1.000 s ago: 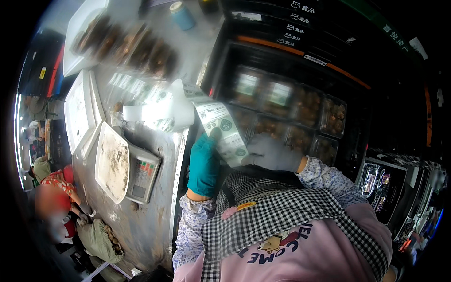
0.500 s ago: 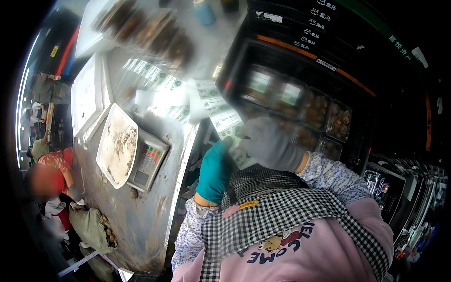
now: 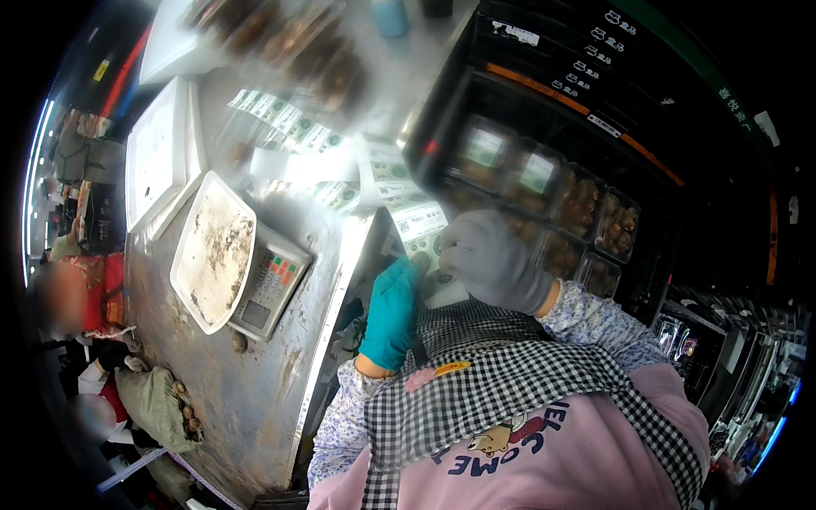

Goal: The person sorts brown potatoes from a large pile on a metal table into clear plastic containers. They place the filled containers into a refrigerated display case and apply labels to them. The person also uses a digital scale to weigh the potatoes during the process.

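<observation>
we find the label strip running far-left to near-right; left hand pinches its left edge, right hand abuts its right, grip we cannot tell

Table standing on the left, crate standing on the right, hands meeting at a strip between them.
On the table, a scale is sitting with a pan on top, a small lump lying just beside its near end; containers are standing beyond it to the left, packs lying at the far end, a bottle standing to their right. The strip is running from the table's right side down to the left hand, the right hand resting just right of it. Inside the crate, tubs are lying in rows, beyond the right hand. Past the table's left edge, a sack is lying near another person.
</observation>
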The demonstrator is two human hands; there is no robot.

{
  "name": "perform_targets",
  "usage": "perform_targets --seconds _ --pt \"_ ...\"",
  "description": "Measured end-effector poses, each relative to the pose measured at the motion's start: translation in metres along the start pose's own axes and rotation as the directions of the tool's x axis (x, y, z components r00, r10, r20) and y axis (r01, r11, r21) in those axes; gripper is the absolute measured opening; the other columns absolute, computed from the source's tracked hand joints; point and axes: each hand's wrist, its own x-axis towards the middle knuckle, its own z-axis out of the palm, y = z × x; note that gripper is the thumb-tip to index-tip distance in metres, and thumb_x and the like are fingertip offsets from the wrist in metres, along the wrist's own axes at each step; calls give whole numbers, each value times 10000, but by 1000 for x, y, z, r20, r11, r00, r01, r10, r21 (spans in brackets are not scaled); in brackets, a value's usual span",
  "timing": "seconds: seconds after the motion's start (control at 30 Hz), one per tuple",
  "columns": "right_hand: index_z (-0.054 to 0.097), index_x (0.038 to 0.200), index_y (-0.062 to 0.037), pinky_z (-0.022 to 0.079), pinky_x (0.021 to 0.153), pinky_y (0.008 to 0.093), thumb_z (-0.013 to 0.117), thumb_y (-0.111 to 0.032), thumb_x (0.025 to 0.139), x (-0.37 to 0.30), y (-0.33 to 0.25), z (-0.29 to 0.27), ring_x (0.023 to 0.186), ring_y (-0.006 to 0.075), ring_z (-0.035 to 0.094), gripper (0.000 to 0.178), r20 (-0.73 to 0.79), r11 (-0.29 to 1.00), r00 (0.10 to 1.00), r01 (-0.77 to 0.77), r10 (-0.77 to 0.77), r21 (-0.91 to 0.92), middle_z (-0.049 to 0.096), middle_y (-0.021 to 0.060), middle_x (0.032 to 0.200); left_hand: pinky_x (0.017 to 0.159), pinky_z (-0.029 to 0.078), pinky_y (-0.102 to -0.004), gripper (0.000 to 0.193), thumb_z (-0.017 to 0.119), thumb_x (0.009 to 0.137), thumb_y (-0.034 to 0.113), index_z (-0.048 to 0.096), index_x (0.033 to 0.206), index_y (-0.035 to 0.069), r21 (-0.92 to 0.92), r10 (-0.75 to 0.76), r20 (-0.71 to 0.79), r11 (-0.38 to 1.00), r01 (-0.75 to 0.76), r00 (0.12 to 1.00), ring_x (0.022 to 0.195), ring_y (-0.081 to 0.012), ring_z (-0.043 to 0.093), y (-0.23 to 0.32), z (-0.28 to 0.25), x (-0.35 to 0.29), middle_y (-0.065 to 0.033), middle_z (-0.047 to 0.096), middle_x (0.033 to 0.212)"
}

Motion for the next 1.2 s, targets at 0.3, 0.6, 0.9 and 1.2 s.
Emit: perform_targets --seconds 0.3,0.6,0.9,1.2 --pt "550 877 -53 508 763 347 642 -50 836 -11 -12 -7 832 215 616 101 -137 783 982 -19 133 621 590 96 900 902 500 -359 330 561 951 176 565 1219 -17 -357 256 -292 865 -353 922 1034 -238 626 63 -52 -13 -141 635 1155" --pt "483 1029 16 497 783 380 634 -102 841 -74 109 82 908 297 626 269 335 496 571 -819 749 287 592 183 987 1002 450 -353 406 556 962 198 517 1285 -45 -107 399 -423 869 -482 814 1137 -207 573 77 -95 -33 -133 593 1245" --pt "460 1163 45 482 840 477 627 -110 811 -85 158 148 997 434 585 420 249 719 709 -692 660 64 602 282 1037 958 466 -333 345 533 971 193 574 1234 -27 -143 303 -377 915 -378 875 1094 -198 591 54 -91 -25 -113 612 1215" --pt "517 1078 3 513 770 449 634 -175 826 -64 143 156 901 365 622 330 187 714 693 -641 696 -281 604 213 983 921 496 -352 362 510 987 203 537 1251 -43 -221 87 -310 962 -161 947 1052 -221 615 44 -64 -18 -128 614 1188"
